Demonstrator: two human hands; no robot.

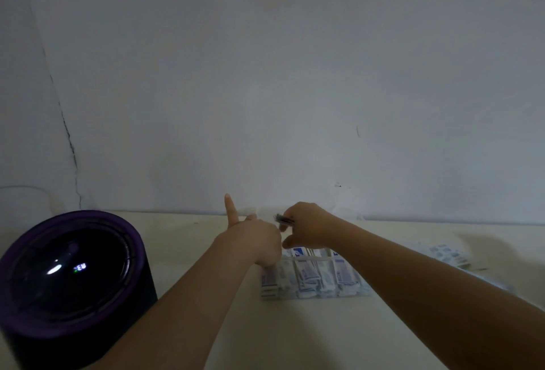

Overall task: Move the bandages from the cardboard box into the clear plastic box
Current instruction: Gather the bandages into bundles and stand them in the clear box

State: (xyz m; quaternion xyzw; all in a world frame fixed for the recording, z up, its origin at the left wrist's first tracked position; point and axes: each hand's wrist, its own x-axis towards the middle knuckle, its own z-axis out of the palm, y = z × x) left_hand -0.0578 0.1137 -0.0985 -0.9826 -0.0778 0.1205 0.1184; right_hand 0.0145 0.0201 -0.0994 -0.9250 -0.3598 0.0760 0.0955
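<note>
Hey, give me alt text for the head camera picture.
Two bare hands meet above a clear plastic box packed with bandages on a pale table. The right hand pinches a small blurred item; the left hand raises its index finger. A dark round device stands left.

A pale bench [295,334] is set against a white wall [295,74]. On it are placed a dark purple cylinder [70,275] at left, a clear plastic box [312,259] filled with bandages [306,276], and loose bandages [449,255] at right.

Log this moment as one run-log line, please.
right hand: pinches blurred item by clear plastic box; left hand: at box's left end, grip unclear; bandages: rows in box
</note>
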